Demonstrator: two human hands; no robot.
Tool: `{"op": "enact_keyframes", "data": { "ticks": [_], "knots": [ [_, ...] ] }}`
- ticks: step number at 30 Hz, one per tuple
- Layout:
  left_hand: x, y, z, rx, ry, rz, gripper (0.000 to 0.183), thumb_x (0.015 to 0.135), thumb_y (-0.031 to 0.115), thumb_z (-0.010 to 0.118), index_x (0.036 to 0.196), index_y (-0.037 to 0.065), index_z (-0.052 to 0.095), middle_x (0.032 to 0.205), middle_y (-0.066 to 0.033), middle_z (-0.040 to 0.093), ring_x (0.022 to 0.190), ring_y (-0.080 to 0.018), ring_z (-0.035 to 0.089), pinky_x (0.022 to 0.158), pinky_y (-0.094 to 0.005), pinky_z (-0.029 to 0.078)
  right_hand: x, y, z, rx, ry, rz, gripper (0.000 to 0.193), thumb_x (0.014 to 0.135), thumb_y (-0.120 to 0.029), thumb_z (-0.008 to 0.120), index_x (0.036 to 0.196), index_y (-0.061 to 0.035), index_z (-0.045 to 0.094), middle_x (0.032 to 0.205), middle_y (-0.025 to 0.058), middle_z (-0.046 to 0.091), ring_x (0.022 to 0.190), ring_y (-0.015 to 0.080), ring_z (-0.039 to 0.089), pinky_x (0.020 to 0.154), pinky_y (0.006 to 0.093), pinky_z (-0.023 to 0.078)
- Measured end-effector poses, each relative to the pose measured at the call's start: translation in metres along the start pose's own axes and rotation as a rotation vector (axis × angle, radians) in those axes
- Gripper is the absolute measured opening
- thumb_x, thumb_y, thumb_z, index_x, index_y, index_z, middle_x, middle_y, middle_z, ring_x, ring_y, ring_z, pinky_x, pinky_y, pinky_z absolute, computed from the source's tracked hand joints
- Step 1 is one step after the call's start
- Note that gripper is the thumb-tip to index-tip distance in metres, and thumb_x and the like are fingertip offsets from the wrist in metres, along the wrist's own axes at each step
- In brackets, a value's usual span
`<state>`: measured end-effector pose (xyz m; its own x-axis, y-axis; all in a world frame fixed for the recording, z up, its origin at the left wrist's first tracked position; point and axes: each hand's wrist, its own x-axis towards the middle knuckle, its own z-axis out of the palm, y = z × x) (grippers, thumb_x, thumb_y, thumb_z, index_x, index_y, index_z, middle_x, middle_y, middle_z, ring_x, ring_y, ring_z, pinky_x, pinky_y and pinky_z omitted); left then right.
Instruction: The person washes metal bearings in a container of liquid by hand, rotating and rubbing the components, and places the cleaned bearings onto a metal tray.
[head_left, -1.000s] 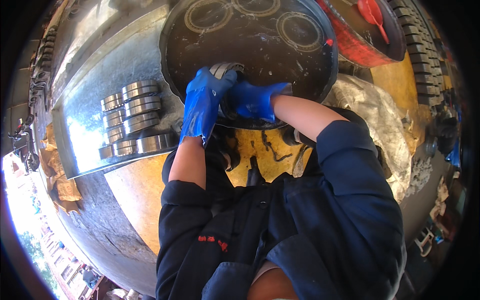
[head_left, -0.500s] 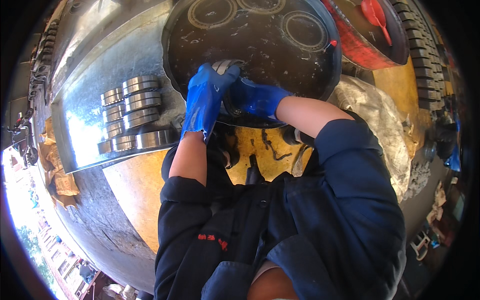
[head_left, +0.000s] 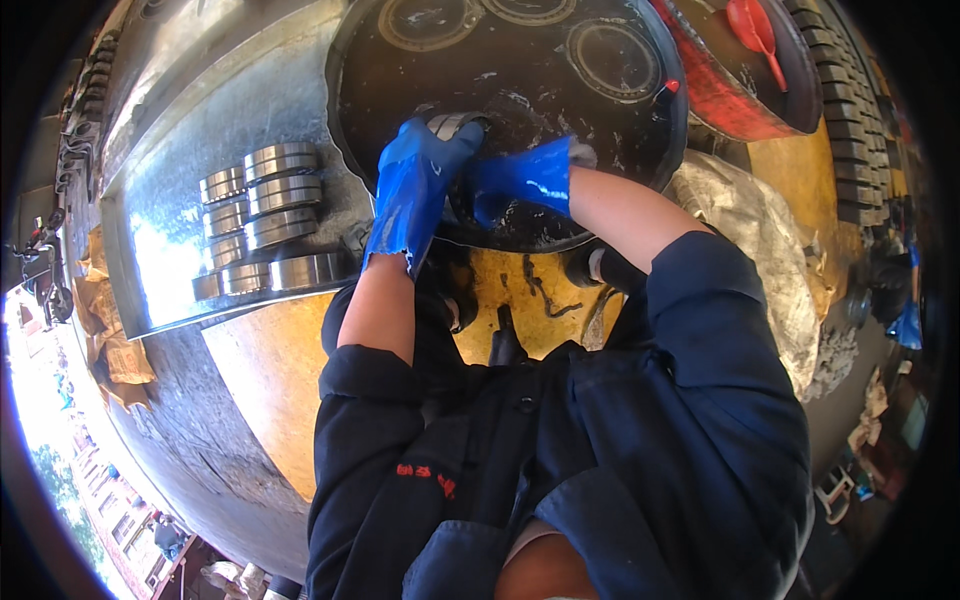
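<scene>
My left hand (head_left: 418, 160), in a blue rubber glove, is closed round a metal bearing ring (head_left: 452, 124) at the near left part of a wide round tub (head_left: 334, 120). The ring is tilted and its shiny edge shows above the glove. Close on its right is my right hand (head_left: 520, 186), also gloved in blue, against the ring's near side. Its fingers are hidden in shadow by the ring, so their grip does not show. Dark liquid with pale streaks fills the tub. Several large round bearings (head_left: 612, 62) show at its far side.
Left of the tub, several shiny bearing rings (head_left: 282, 193) stand stacked on a metal tray (head_left: 150, 270). A red container (head_left: 720, 100) with a red scoop (head_left: 752, 30) is at the far right. A pale sack (head_left: 745, 220) and a tyre (head_left: 845, 120) lie on the right.
My right hand has turned and shifted slightly at the ring, and its glove cuff has lifted. My left hand keeps its hold almost in the same place.
</scene>
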<state>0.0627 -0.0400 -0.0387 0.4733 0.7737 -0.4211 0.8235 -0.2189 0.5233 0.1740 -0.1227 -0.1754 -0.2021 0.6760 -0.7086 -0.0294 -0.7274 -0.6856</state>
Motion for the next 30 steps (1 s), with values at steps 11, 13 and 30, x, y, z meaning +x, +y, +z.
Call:
{"op": "enact_keyframes", "data": {
  "ticks": [11, 13, 30],
  "knots": [
    [-0.002, 0.032, 0.011, -0.013, 0.010, 0.087, 0.074, 0.082, 0.055, 0.078, 0.116, -0.010, 0.070, 0.118, -0.0332, 0.070, 0.114, -0.0453, 0.069, 0.100, -0.0447, 0.054, -0.043, 0.008, 0.006, 0.348, 0.103, -0.656, 0.041, 0.106, -0.011, 0.056, 0.147, -0.0056, 0.052, 0.135, 0.0129, 0.065, 0.115, 0.0223, 0.066, 0.097, 0.0343, 0.054],
    [-0.001, 0.022, 0.015, -0.049, 0.029, 0.124, 0.074, 0.082, 0.055, 0.078, 0.115, -0.011, 0.070, 0.118, -0.0333, 0.070, 0.114, -0.0453, 0.069, 0.099, -0.0449, 0.054, -0.022, 0.028, 0.002, 0.610, 0.005, -0.617, 0.045, 0.106, -0.010, 0.057, 0.150, -0.0056, 0.049, 0.137, 0.0131, 0.063, 0.115, 0.0226, 0.066, 0.097, 0.0343, 0.054],
    [0.003, 0.034, 0.013, 0.030, 0.038, 0.085, 0.081, 0.082, 0.061, 0.076, 0.129, -0.004, 0.067, 0.124, -0.0300, 0.071, 0.118, -0.0427, 0.069, 0.102, -0.0448, 0.053, -0.110, -0.032, 0.019, -0.199, 0.323, -0.745, 0.040, 0.102, -0.011, 0.064, 0.141, -0.0033, 0.058, 0.134, 0.0151, 0.066, 0.124, 0.0227, 0.063, 0.105, 0.0329, 0.051]
  ]
}}
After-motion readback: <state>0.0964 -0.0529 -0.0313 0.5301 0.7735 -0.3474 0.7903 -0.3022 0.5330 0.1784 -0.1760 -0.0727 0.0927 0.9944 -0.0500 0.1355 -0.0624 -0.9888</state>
